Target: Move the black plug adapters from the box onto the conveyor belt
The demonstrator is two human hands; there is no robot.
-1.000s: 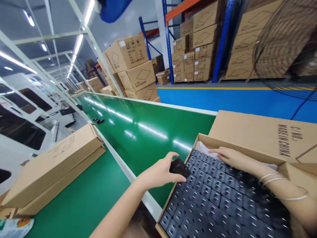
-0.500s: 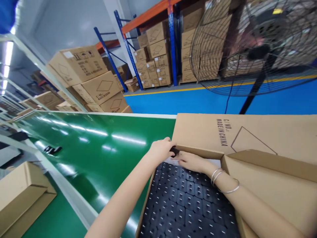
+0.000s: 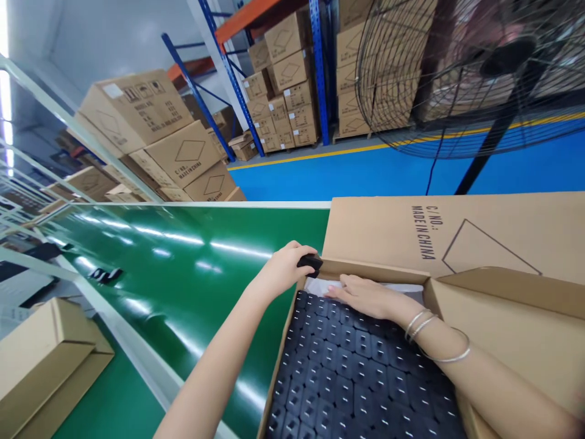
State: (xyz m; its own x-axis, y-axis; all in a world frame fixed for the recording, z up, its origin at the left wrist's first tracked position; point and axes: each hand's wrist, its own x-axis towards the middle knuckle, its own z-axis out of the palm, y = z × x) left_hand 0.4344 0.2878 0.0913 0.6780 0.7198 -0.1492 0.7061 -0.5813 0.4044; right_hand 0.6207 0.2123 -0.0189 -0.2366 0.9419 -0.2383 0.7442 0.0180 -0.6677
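Observation:
My left hand (image 3: 287, 268) grips a small black block-shaped part (image 3: 310, 263) above the far left corner of an open cardboard box (image 3: 372, 267). Rows of black square parts with small metal pins (image 3: 347, 366) fill the box, packed tightly side by side. Inside its far end, my right hand (image 3: 365, 297) lies with fingers stretched out, resting by the far row and a white sheet (image 3: 320, 285). Nothing shows in the right hand. Bracelets circle that wrist.
The box stands on a green conveyor belt (image 3: 192, 244) with a white rail. Several black parts (image 3: 106, 275) lie farther left on it. A closed carton (image 3: 50, 360) is at lower left. Beyond are a large fan (image 3: 457, 91), stacked cartons (image 3: 183, 152) and blue racking (image 3: 319, 73).
My left hand has drawn left, away from my right hand, with the black part in its grip. The right hand's fingers now lie apart from that part. The view has shifted slightly.

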